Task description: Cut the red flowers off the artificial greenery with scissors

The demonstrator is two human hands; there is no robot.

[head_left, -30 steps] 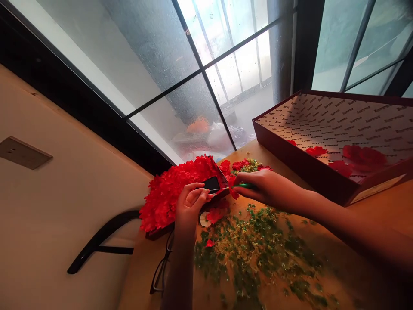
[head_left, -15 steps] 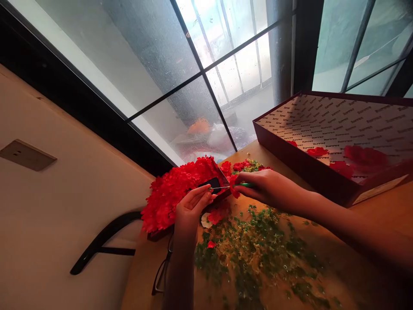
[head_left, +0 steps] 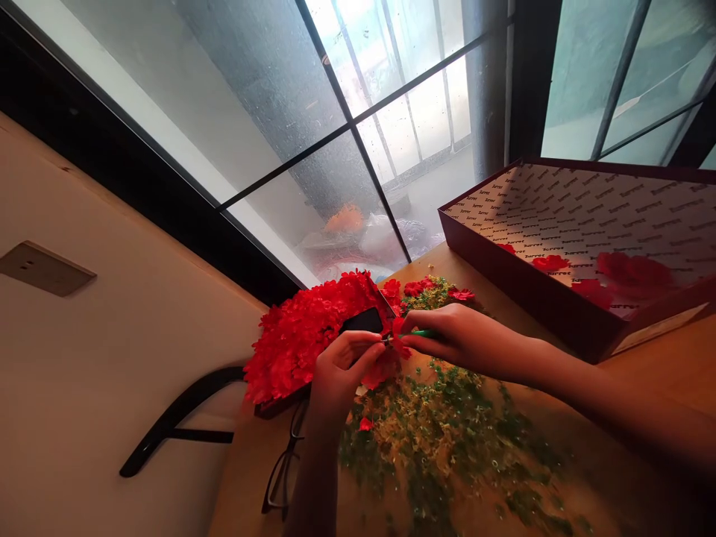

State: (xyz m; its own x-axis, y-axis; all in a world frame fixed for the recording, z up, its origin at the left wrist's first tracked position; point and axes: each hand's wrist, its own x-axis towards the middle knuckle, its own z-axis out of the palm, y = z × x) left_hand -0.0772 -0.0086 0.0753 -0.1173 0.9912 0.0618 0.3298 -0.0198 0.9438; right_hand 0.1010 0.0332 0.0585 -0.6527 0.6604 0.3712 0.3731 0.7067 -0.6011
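My right hand [head_left: 447, 337] pinches a green stem [head_left: 421, 334] with a thin wire tip and a red petal [head_left: 398, 328] threaded on it. My left hand [head_left: 342, 365] is curled, its fingertips pinched at the wire's tip; what lies between them is too small to see. Both hands meet above the wooden table [head_left: 643, 388], just in front of a box heaped with red fabric petals [head_left: 302, 335]. A small black patch [head_left: 362, 321] shows amid the petals behind my fingers.
A scatter of green and yellow flower parts [head_left: 441, 440] covers the table below my hands. A maroon box lid [head_left: 537, 294] holding a few red flowers stands at right. Glasses [head_left: 280, 473] lie at the table's left edge. A window is behind.
My left hand dropped slightly and closed in on the wire tip, so the two hands now nearly touch. My right hand shifted a little down and left with the stem.
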